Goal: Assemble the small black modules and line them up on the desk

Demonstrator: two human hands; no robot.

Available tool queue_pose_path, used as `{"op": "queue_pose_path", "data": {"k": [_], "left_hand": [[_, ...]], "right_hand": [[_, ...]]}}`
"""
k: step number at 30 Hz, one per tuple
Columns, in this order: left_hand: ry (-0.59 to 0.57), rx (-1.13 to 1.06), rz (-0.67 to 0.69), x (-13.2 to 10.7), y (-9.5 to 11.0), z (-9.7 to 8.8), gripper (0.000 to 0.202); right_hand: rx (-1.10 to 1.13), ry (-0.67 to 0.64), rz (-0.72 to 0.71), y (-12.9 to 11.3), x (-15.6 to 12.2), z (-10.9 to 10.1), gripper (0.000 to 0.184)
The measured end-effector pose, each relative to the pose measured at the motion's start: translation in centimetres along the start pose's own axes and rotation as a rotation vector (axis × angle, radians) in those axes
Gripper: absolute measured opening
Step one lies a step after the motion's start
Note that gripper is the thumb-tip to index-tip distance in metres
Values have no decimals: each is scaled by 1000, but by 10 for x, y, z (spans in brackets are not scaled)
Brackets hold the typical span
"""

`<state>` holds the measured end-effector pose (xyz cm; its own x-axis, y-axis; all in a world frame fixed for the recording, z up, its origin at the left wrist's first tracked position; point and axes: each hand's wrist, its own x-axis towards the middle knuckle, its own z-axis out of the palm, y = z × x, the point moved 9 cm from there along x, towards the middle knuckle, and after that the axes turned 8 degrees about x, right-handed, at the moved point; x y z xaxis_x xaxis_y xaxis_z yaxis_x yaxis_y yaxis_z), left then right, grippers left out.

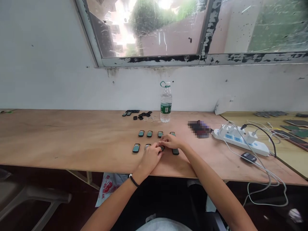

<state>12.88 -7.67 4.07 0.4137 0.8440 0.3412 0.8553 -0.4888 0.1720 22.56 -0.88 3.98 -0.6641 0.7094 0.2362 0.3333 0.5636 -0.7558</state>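
Observation:
Two rows of small black devices with teal screens lie on the wooden table (60,138). The far row (149,133) has several; the near row begins with one device (136,148) at the left. My left hand (150,158) and my right hand (171,141) meet over the near row, fingers pinched together on one small black device (162,148) that is mostly hidden between them. Another dark device (175,151) lies just right of my hands.
A water bottle (166,102) stands behind the rows, with loose black parts (137,114) to its left. A white power strip (240,138) with cables and a black fob (249,157) sit to the right. Phones (295,128) lie on the adjoining table.

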Motion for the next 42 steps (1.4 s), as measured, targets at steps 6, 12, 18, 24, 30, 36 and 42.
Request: {"op": "queue_pose_path", "data": {"k": [6,12,18,24,30,36,42], "left_hand": [[-12,17,6,-1,3,-2,11],[27,165,25,-2,6,-6,9],[61,213,38,-2,14,-16,11],[96,136,37,1,36,-22,9],[55,96,76,7,71,-6,11],[14,164,20,16,89,10,17],[-35,111,-3,19,83,20,12]], "right_hand": [[-2,10,-1,-1,0,-1,48],[13,128,-42,-17,3,-9,48],[104,290,6,-14,1,-23,50],[231,373,-64,-17,0,-30,64],[108,457,-106,-7,-15,-51,64],[74,201,-106,19,-46,-52,32],[43,17,-32,38,-60,-43,24]]}}
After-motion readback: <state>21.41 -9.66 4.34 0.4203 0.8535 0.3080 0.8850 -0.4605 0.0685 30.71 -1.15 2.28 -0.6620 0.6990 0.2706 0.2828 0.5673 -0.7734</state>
